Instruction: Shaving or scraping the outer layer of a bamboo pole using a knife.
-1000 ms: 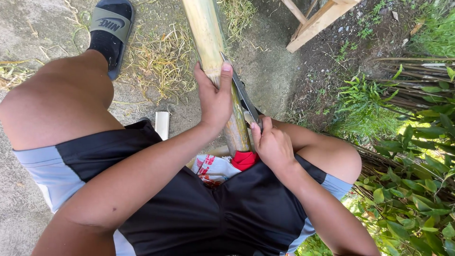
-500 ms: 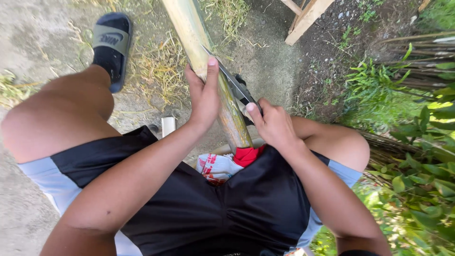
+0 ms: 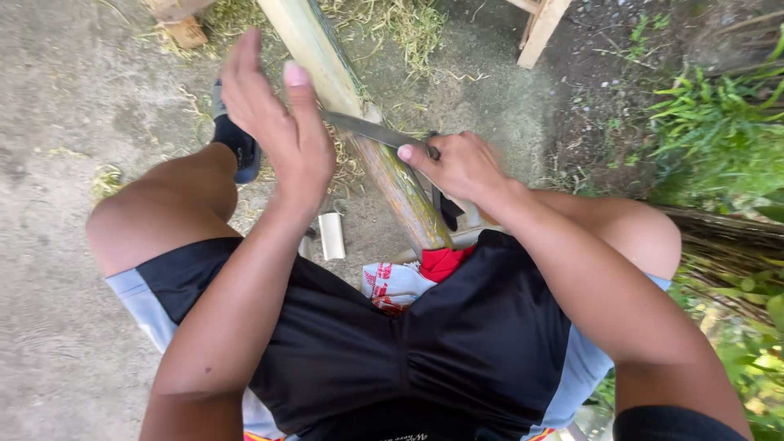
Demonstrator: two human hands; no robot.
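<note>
The left hand (image 3: pixel 273 122) hangs above the bamboo pole (image 3: pixel 359 122), fingers spread wide and holding nothing. The pole slants from the far left down between the knees, and it looks stiff, smooth-skinned and likely slippery, best gripped around its round shaft away from the blade. To the right, the right hand (image 3: pixel 457 163) wraps its fingers tight around the knife (image 3: pixel 371 129), whose edge lies across the pole. Bare ground lies left; grass crowds the right.
</note>
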